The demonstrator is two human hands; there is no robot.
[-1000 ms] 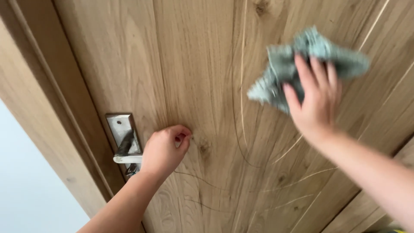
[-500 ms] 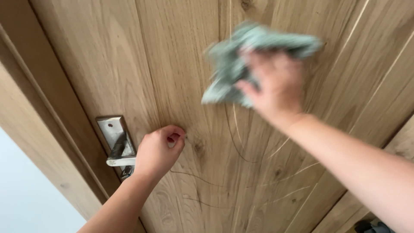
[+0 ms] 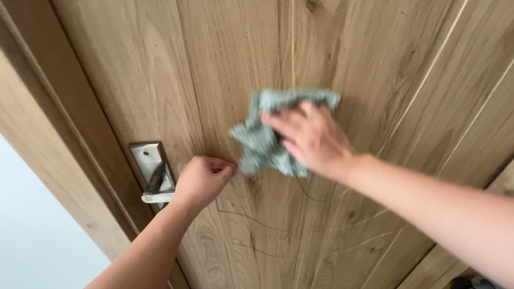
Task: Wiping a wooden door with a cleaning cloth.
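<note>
Surface: a wooden door (image 3: 375, 80) fills most of the view. It is light brown, with vertical plank lines, dark knots and curved grain marks.
Door frame: a wooden frame (image 3: 48, 144) of matching colour runs along the left edge of the door, slanting from upper left to lower right.
Room: a pale, plain area (image 3: 32, 230) shows past the frame at lower left. It cannot be told what that area is.
Handle: a metal lever handle (image 3: 158, 184) on a rectangular metal plate sits near the door's left edge, just beside the left hand.
Left hand: the left hand (image 3: 201, 179) is curled closed at the outer end of the handle. The hand covers the lever's tip, so whether the grip is around the lever cannot be told.
Cloth: a crumpled grey-green cloth (image 3: 267, 142) lies flat against the door, at mid height, right of the handle.
Right hand: the right hand (image 3: 313, 139) presses on the cloth with fingers spread; the grip is flat and wide, pinning the cloth to the wood.
Hard to make out: the right hand and cloth are motion-blurred. The hand hides the right part of the cloth. A dark object at the lower right corner is cut off.
</note>
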